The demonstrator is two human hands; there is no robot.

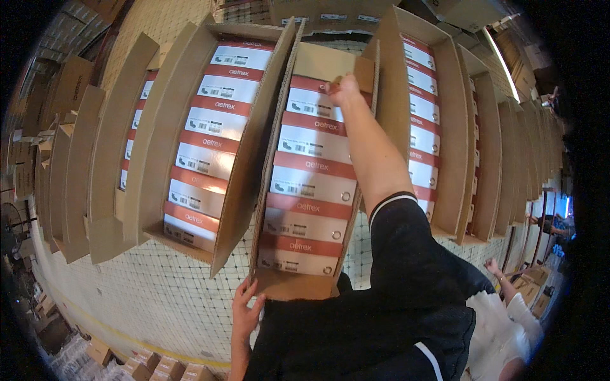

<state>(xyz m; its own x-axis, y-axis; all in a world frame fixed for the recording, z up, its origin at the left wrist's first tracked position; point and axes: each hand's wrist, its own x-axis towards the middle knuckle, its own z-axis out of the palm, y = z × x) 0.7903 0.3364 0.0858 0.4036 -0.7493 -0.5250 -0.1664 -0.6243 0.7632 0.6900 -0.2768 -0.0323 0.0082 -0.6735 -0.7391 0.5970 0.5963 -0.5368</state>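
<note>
In front of me stands a long open cardboard carton (295,285) packed with a row of red-and-white shoeboxes (309,184). Reaching over it from the right, my right hand (344,90) has its fingers curled at the red upper edge of the farthest shoebox (309,103). Beyond that box lies a bare brown cardboard surface (324,62) at the carton's far end. My left hand (244,309) is at the near left corner of the carton, fingers and thumb bent around its edge.
A similar open carton (238,209) of shoeboxes stands on the left, another carton (452,146) on the right, with more rows beyond both. Tiled floor (159,298) shows below. Small cartons (168,367) stand at lower left. Another person (505,324) is at lower right.
</note>
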